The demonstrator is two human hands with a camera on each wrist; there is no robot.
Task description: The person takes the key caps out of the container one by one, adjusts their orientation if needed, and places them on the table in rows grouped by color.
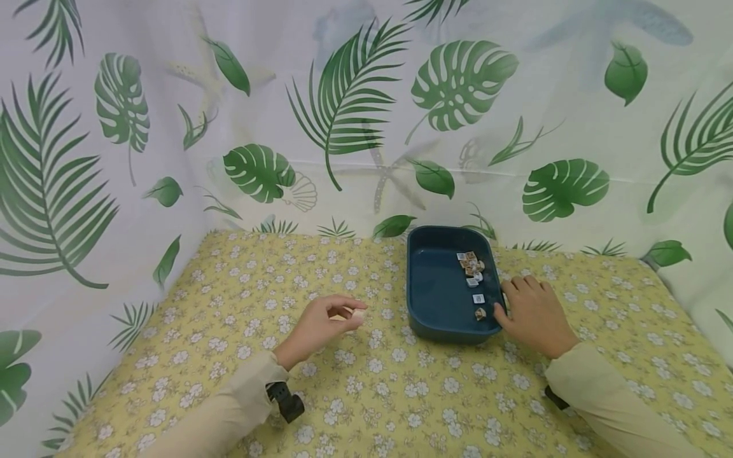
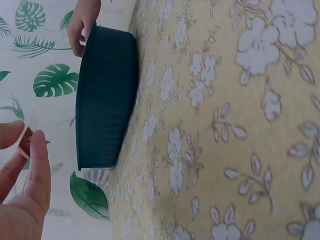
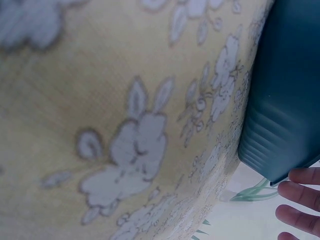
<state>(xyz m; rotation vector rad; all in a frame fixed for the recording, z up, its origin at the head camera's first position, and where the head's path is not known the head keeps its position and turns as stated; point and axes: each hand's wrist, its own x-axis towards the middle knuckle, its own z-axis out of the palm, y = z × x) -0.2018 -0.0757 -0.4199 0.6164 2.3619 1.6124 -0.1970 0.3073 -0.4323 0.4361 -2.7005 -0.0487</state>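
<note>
My left hand (image 1: 323,324) is over the tablecloth, left of a dark blue basin. Its thumb and fingertips pinch a small square tile (image 2: 26,140), brown on one face with a pale edge. My right hand (image 1: 535,315) touches the right side of the basin (image 1: 438,337), with the thumb at the rim. In the right wrist view its fingers (image 3: 300,195) look spread and fairly straight beside the basin's corner. Inside the basin, several small brown and white tiles (image 1: 471,264) lie clustered along the right side. One white tile (image 1: 478,298) and one brown piece (image 1: 480,313) lie nearer the front.
A yellow flowered tablecloth (image 1: 229,381) covers the table. Behind it hangs a white curtain (image 1: 355,210) printed with green leaves. Dark straps with small devices are worn at both wrists, the left strap (image 1: 284,402) showing more fully.
</note>
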